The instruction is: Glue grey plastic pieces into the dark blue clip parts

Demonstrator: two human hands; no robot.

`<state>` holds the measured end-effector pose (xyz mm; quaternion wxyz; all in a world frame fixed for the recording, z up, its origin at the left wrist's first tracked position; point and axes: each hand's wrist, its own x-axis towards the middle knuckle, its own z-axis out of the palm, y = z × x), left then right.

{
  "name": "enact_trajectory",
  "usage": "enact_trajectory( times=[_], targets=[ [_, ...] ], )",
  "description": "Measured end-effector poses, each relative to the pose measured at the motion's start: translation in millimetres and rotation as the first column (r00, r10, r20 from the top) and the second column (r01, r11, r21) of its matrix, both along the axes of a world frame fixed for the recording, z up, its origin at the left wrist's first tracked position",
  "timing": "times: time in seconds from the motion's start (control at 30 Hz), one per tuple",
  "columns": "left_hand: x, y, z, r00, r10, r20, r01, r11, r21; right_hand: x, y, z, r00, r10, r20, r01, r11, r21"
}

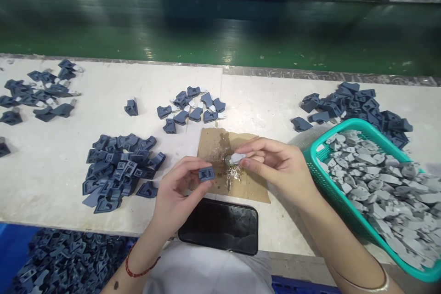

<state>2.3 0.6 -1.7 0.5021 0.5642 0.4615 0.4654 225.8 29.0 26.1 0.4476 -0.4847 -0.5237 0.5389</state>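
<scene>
My left hand (pixel 184 188) pinches a small blue-grey plastic part (pixel 206 173), its end with two square openings facing up. Between the thumb and fingers of my right hand (pixel 275 163) is a light grey plastic piece (pixel 237 158). Both hands are over a brown cardboard sheet (pixel 253 188) wet with a shiny liquid. The grey piece is close above the wet patch; whether it touches the cardboard I cannot tell. The two held parts are apart from each other.
A pile of blue-grey parts (pixel 120 170) lies left, another (pixel 358 105) back right. Joined blue-and-grey parts (pixel 193 108) sit behind the cardboard. A green basket (pixel 312 158) holds grey pieces. A phone (pixel 220 227) lies in front. Beyond runs a green conveyor belt (pixel 193 32).
</scene>
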Motion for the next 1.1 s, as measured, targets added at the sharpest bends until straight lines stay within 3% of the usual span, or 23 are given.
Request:
enact_trajectory(
  times=[0.17,0.4,0.63,0.87,0.97,1.1],
  targets=[
    [1,-2,1.6,0.988,0.003,0.154,0.017,0.992,-0.126,-6,-3,-3.5,0.994,-0.007,-0.111,0.002,0.999,-0.048],
    [1,-2,2.9,0.971,-0.066,0.23,0.071,0.997,-0.017,-17,-9,-4.0,0.983,0.031,-0.179,-0.029,1.0,0.012],
    [3,-4,6.5,0.966,-0.102,0.239,0.13,0.986,-0.104,-23,-13,-2.8,0.983,0.008,-0.181,-0.011,1.0,-0.015],
    [3,-5,3.2,0.99,-0.105,0.091,0.12,0.977,-0.178,-23,-14,-1.7,0.985,0.012,-0.17,-0.016,1.0,-0.017],
    [3,-5,4.2,0.99,-0.136,-0.043,0.13,0.984,-0.123,-22,-14,-0.5,0.991,0.005,-0.136,-0.005,1.0,0.0],
    [1,-7,2.9,0.993,-0.08,-0.089,0.078,0.997,-0.02,-22,-14,0.2,0.99,-0.033,-0.136,0.032,0.999,-0.006]
  ],
)
